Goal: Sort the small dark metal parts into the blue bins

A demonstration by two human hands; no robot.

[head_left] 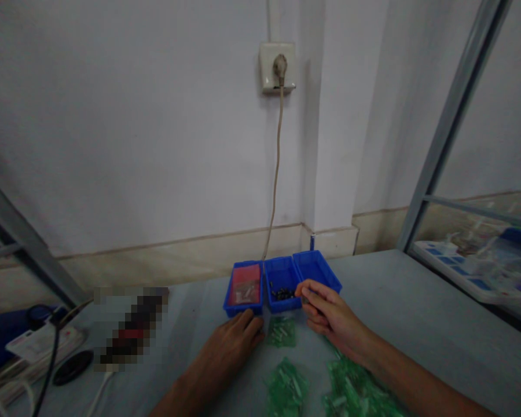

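Note:
My left hand point(242, 331) rests on the table at the front edge of the left blue bin point(229, 301), its fingers loosely bent and holding nothing that I can see. In that bin lie a red packet point(246, 273) and a clear bag point(245, 293) of small pieces. My right hand point(323, 310) is closed in a pinch in front of the right blue bin point(315, 266); what its fingertips hold is too small to tell. Small dark parts point(283, 293) lie in the middle blue bin point(281, 267). Between my hands is a small green bag point(281, 331) of light pieces.
Nearer me lie another green bag point(287, 387) and a larger green pile point(351, 391). At left are a blurred-out device point(132, 330) with a white cable and a black round object point(73, 368). A cord point(276, 174) runs down the wall. A white tray point(464, 272) stands beyond the right post.

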